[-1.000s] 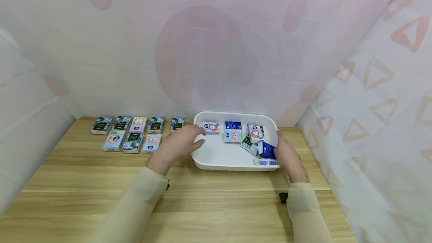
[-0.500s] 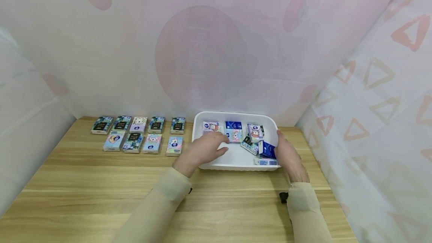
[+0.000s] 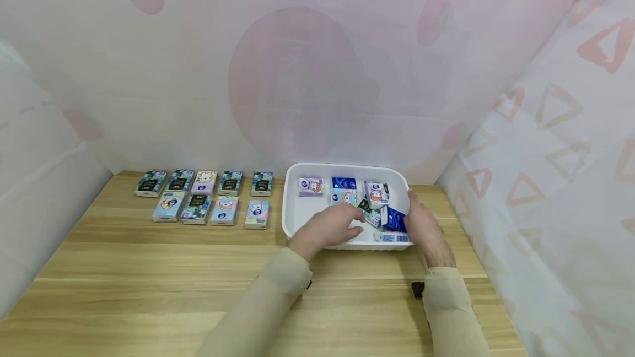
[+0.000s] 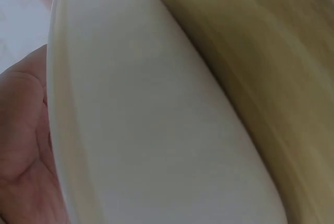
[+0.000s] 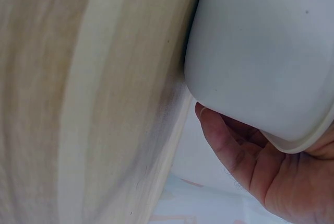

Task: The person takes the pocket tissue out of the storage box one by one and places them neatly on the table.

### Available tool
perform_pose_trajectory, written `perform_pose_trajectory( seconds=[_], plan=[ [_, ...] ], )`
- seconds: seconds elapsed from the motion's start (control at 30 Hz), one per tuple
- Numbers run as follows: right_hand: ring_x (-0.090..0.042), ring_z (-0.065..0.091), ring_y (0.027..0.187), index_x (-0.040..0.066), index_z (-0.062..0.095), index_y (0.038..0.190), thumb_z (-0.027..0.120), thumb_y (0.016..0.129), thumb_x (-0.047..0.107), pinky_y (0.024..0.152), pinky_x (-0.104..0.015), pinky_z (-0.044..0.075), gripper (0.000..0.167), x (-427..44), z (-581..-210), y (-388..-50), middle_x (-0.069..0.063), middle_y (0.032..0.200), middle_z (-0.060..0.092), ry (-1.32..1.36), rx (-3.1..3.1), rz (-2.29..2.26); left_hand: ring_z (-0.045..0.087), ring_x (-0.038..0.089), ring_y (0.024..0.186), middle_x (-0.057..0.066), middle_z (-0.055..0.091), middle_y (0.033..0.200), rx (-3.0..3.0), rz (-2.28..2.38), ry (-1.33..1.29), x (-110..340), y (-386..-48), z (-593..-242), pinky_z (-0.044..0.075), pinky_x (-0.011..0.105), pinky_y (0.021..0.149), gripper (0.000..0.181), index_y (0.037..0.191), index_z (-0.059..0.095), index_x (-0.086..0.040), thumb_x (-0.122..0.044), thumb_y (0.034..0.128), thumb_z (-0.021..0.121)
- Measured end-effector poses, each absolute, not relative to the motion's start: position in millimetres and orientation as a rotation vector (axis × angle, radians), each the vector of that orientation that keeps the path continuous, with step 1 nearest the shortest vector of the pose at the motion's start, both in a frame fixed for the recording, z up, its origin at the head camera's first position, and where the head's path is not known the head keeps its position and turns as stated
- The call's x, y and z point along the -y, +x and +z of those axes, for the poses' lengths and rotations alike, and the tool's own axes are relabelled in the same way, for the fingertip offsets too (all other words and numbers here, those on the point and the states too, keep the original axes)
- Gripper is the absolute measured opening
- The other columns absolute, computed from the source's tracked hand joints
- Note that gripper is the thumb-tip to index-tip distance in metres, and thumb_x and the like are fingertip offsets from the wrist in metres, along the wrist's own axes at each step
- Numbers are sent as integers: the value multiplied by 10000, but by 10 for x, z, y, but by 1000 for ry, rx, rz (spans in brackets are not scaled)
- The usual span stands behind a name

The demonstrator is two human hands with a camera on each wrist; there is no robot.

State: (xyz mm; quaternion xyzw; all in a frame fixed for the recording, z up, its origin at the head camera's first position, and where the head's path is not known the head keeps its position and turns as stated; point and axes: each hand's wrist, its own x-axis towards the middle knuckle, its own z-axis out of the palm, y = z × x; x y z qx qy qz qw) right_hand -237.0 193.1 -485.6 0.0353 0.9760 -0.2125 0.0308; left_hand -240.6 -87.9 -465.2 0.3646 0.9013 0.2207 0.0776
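Note:
In the head view a white tray (image 3: 312, 223) holds several small packs, among them a purple pack (image 3: 311, 187) at its left and a dark blue pack (image 3: 393, 219) at its right. My left hand (image 3: 331, 226) reaches over the tray's front rim, fingers relaxed near a dark floral pack (image 3: 371, 215); nothing shows in its grasp. My right hand (image 3: 425, 230) grips the tray's right side. In the right wrist view the fingers of that hand (image 5: 276, 174) curl under the rim of the tray (image 5: 255, 51). The tray wall (image 4: 141, 104) hides the left fingertips in the left wrist view.
Left of the tray, several packs stand in two rows on the wooden table (image 3: 149, 269), with a floral pack (image 3: 262, 184) and a pastel pack (image 3: 257, 214) nearest the tray. A patterned cloth (image 3: 297, 81) rises behind the table, and another (image 3: 555, 180) at the right.
My left hand has moved right, from the tray's left edge to its middle front, uncovering the pastel pack on the table. My right hand keeps its hold on the tray.

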Motion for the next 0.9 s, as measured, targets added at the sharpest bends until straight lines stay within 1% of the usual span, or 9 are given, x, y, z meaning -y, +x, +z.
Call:
perform_pose_trajectory(
  seconds=[0.17,0.33,0.47,0.53,0.6,0.67,0.73,0.8,0.9],
  plan=[
    [-542,726,1365,-63,163,1838,448,1127,-24,1148,-723,627,767,-1932,-4842,-2368,-439,1694,530,131,-2992,-667,768,273,1419,62,838,1466,-2656,674,1168,704,-2428,-4681,580,422,1302,318,1441,810,-92,-247,1173,733],
    [-528,747,1314,-66,169,1835,451,1122,-28,1107,-721,646,768,-1936,-4830,-2365,-447,1662,556,127,-3001,-652,798,255,1366,73,848,1446,-2611,703,1161,573,-2445,-4717,621,386,1244,329,1437,813,-85,-267,1175,735],
    [-524,757,1271,-70,183,1829,474,1115,-30,1071,-721,654,772,-1936,-4823,-2355,-455,1627,582,107,-3013,-648,804,227,1327,57,855,1420,-2587,720,1136,490,-2475,-4769,634,360,1206,339,1436,815,-104,-307,1182,720],
    [-536,754,1281,-70,185,1827,477,1108,-33,1074,-726,649,777,-1936,-4826,-2350,-457,1621,586,95,-3017,-662,808,192,1265,39,865,1379,-2577,733,1127,453,-2490,-4791,647,334,1157,319,1414,825,-118,-307,1178,723],
    [-547,749,1294,-69,184,1828,477,1104,-32,1081,-730,642,782,-1935,-4828,-2345,-457,1620,586,86,-3017,-676,796,147,1158,20,874,1308,-2566,745,1122,418,-2501,-4803,653,300,1079,290,1375,839,-131,-309,1176,729],
    [-549,748,1302,-66,186,1829,473,1103,-31,1087,-730,640,781,-1930,-4831,-2339,-453,1625,586,86,-3016,-688,751,107,1042,-1,870,1224,-2554,747,1126,386,-2513,-4813,638,268,995,263,1332,848,-142,-316,1179,725],
    [-551,750,1298,-70,185,1827,472,1100,-33,1083,-730,640,783,-1928,-4830,-2333,-453,1622,588,84,-3020,-682,697,80,965,-17,856,1158,-2538,751,1130,356,-2522,-4818,611,244,933,253,1295,851,-147,-332,1185,718],
    [-551,751,1297,-73,195,1824,474,1100,-35,1082,-732,639,777,-1926,-4831,-2328,-452,1615,595,82,-3028,-675,669,69,929,-28,842,1119,-2519,756,1130,330,-2529,-4816,593,235,906,249,1266,850,-151,-343,1190,712],
    [-556,754,1290,-83,200,1817,485,1098,-40,1072,-736,639,775,-1920,-4825,-2322,-456,1596,607,69,-3040,-658,696,69,963,-27,847,1141,-2490,767,1122,300,-2535,-4809,609,242,939,256,1262,847,-151,-354,1193,707]
  ],
)
